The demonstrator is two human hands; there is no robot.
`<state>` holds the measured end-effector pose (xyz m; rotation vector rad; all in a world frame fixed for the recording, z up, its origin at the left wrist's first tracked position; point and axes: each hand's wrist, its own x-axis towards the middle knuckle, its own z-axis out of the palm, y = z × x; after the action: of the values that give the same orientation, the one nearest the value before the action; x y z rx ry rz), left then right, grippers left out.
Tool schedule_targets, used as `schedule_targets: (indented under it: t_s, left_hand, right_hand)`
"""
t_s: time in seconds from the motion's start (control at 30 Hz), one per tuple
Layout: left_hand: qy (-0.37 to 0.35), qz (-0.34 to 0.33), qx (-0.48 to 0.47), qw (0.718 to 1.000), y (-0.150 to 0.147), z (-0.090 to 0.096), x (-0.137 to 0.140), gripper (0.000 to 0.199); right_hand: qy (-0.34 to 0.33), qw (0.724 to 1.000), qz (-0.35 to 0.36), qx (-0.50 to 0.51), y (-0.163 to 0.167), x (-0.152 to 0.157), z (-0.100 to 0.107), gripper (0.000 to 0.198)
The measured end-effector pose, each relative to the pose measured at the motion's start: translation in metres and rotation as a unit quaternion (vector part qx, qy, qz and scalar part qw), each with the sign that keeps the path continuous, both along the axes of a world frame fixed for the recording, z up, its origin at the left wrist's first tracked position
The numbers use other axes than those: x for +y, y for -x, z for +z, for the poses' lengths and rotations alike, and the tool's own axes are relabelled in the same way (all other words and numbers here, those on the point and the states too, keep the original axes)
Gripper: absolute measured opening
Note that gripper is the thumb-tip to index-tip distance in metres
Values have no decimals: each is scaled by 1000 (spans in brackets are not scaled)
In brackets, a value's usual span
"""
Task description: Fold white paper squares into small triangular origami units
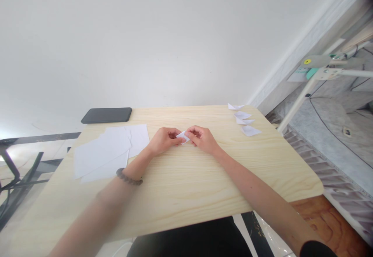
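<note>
Between my two hands, over the middle of the table, is a small piece of folded white paper (182, 135) with a pointed top. My left hand (165, 140) pinches its left side between thumb and fingers. On the right side, my right hand (201, 137) grips it with thumb and bent fingers. The fingers cover much of the paper, so its full shape is hidden. Left of my left hand lie several loose white paper sheets (101, 150), overlapping one another. Several folded paper boats (250, 131) stand in a column near the table's right back corner.
A black phone (107, 115) lies at the back left of the light wooden table (186, 194). The white wall (175, 47) rises directly behind the table. Beyond the right edge stands a white metal frame (303, 97). Dark metal legs (26, 171) show at the far left.
</note>
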<state>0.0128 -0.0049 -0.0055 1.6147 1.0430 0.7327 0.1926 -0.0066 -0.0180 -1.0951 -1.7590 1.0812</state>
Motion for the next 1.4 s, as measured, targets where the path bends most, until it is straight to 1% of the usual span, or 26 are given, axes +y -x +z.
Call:
schedule_targets:
  t_s: [0.13,0.27,0.33,0.47,0.63,0.73,0.93,1.07,1.27,1.4]
  left_hand:
    - [-4,-10,1,1000,0,-2,0,31]
    - [12,-6,-8,1000,0,-1,1,32]
    - [9,0,-30,1000,0,0,0,33]
    - [-19,12,-69,997,-1,2,-1,30]
    - [-23,14,-51,998,0,2,0,28]
    - [-37,18,-27,999,1,1,1,27]
    - [-31,21,-44,998,0,2,0,29]
    - [-25,40,-59,997,-1,4,-1,29]
    - [5,-1,-21,1000,0,1,-2,34]
    - [7,-23,-19,1000,2,0,-1,30]
  right_hand:
    - [10,1000,8,7,-1,1,-1,24]
    - [11,1000,-1,12,-1,3,-3,25]
    - [4,1000,-8,11,-2,2,-3,26]
    - [-24,1000,-10,-14,-2,1,-1,27]
    - [-57,997,-9,-47,-1,-1,-1,26]
    - [-62,997,-7,-55,0,-1,-1,26]
    - [-40,998,15,-42,-1,-1,0,23]
    - [-28,999,-2,-28,-2,1,-1,23]
    - [-12,999,-30,3,-2,2,-3,25]
    - [-3,1000,-19,9,-2,1,-2,25]
